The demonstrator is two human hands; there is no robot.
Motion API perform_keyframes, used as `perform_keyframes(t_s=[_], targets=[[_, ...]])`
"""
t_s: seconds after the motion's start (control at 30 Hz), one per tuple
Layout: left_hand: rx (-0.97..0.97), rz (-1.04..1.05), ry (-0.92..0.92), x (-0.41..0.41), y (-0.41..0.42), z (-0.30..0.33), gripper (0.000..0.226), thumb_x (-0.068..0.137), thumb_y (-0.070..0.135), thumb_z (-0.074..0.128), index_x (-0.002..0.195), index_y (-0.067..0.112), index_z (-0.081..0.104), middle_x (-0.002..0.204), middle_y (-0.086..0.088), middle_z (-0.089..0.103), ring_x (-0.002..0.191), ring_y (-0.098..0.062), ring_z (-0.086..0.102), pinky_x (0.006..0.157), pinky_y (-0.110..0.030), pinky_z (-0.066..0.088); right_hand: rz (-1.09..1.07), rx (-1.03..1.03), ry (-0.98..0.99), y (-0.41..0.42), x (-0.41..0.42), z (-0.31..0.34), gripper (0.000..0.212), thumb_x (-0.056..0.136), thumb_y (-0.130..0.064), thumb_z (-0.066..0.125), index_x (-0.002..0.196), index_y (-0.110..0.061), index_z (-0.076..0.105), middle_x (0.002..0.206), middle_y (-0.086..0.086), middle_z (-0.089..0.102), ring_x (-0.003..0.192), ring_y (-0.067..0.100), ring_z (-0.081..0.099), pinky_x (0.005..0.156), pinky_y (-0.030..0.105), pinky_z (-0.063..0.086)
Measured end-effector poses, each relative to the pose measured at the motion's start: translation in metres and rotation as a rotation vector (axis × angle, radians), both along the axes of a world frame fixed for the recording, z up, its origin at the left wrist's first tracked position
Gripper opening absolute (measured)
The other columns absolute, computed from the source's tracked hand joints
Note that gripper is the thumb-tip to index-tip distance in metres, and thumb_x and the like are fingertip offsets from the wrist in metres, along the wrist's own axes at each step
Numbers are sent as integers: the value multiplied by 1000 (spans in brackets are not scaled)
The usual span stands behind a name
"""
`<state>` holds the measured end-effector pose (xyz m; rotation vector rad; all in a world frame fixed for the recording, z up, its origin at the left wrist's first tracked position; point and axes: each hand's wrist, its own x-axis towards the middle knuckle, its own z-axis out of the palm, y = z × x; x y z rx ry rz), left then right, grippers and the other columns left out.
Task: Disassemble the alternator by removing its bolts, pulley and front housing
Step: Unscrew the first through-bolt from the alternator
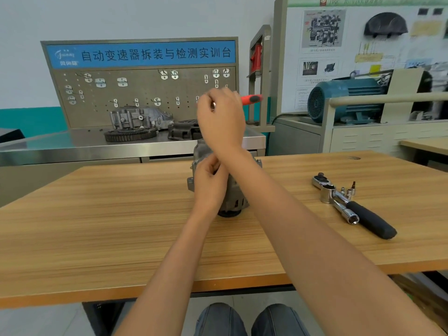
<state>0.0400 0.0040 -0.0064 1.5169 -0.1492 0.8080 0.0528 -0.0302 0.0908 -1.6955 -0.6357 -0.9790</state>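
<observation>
Both hands curled — alternator, tool

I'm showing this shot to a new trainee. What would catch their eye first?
Probably the two hands at table centre: the right hand raised, gripping a red-handled tool, the left hand holding the grey alternator below it. Next, the ratchet wrench lying to the right.

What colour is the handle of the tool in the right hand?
Red with a black section, on the tool handle sticking out past the right hand; head view.
</observation>
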Motion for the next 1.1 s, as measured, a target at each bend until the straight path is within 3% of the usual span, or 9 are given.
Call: perform_keyframes(t_s=[0.13, 0.2, 0.27, 0.37, 0.47, 0.53, 0.83, 1.0, 1.1], targets=[[107, -12, -67, -2, -2, 1, 23, 97, 20, 51, 82, 14, 68, 82, -24, 62, 76, -22, 52, 70, -34, 41, 728, 290, 396, -15, -1, 12, 44, 86, -1, 38, 50, -14, 59, 64, 0, 58, 67, 4, 55, 71, 19, 47], [122, -2, -68, -3, -2, 1, 32, 97, 20, 50, 78, 36, 70, 81, -2, 70, 82, -15, 60, 78, -32, 46, 893, 373, 496, -18, 4, 15, 46, 86, 0, 34, 49, -13, 59, 62, 4, 60, 76, 15, 55, 78, 30, 48], [139, -5, -73, -4, 0, 1, 38, 97, 19, 50, 74, 41, 70, 76, 10, 69, 79, -8, 61, 77, -29, 47, 878, 439, 509, -18, 6, 15, 39, 86, 1, 36, 56, -10, 57, 60, 2, 60, 68, 11, 58, 74, 26, 49], [141, 47, -58, 0, 0, 0, 33, 94, 13, 53, 67, 26, 65, 64, -5, 61, 70, -15, 50, 68, -33, 37, 490, 350, 283, -12, 5, 4, 29, 90, -2, 42, 68, -7, 59, 67, -2, 58, 66, 4, 54, 65, 18, 44], [83, 79, 3, 4, 0, -3, 59, 87, -3, 53, 42, 35, 52, 43, 16, 45, 51, 1, 37, 52, -23, 28, -167, 91, -101, -3, 6, -15, 20, 93, -11, 45, 88, -5, 64, 82, 2, 55, 82, 14, 48, 87, 35, 43], [68, 75, 29, 4, -1, -3, 62, 86, -6, 52, 39, 35, 50, 39, 17, 41, 45, 2, 34, 47, -18, 25, -341, 77, -177, -1, 6, -16, 20, 92, -12, 46, 90, -5, 65, 82, 4, 55, 83, 18, 47, 94, 42, 39], [107, 34, -38, 0, -4, 0, 26, 97, 28, 46, 80, 28, 66, 87, -10, 67, 98, -32, 57, 90, -54, 44, 553, 331, 246, -17, 8, 2, 40, 92, -9, 36, 57, -12, 54, 65, -2, 58, 68, 1, 54, 71, 11, 41], [150, 70, -66, -1, -4, -1, 27, 98, 25, 47, 82, 14, 66, 84, -14, 67, 95, -38, 57, 93, -62, 39, 817, 415, 400, -17, 9, 13, 58, 96, -17, 31, 41, -15, 48, 49, -1, 53, 67, 15, 60, 104, 45, 35], [149, 80, -40, 0, -3, 0, 26, 97, 19, 50, 76, 20, 66, 80, -16, 66, 92, -39, 57, 90, -59, 42, 725, 442, 383, -15, 9, 10, 48, 95, -11, 34, 48, -12, 46, 51, -2, 52, 66, 12, 58, 86, 27, 45]])
